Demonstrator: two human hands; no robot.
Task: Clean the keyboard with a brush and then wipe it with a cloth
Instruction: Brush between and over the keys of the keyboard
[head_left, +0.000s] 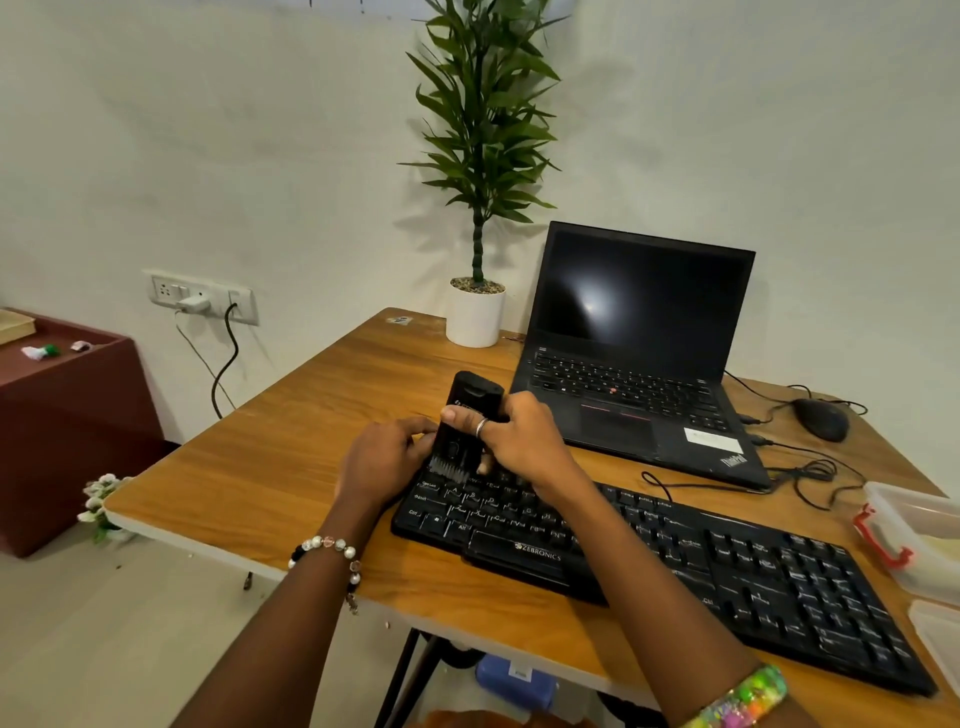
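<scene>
We see the black brush (465, 428) standing nearly upright over the top-left corner of the black keyboard (675, 566), its grey bristles down on the keys near the upper-left rows. The right hand (511, 439) wraps its fingers round the brush body from the right, thumb across the front, a ring on one finger. The left hand (384, 460) sits just to the left of the brush, its fingers curled toward the lower part of the tool near the bristles; we cannot tell whether it truly grips the brush or only touches it (the fingertips are hidden behind the brush body). A beaded bracelet shows on the left wrist and a bright multicoloured band on the right.

The keyboard lies slantwise across the wooden desk (270, 467), its left end near the hands and its number pad toward the lower right. Behind it stands an open black laptop (639, 353) with a dark screen, and to the right of that a black mouse (821, 418) with its cable trailing over the desk. A potted plant (478, 306) in a white pot stands at the far edge, left of the laptop. At the right edge we see a clear plastic box (914, 525) with a red clasp. On the wall to the left is a socket panel (202, 296) with a plug and a dark cable hanging from it
</scene>
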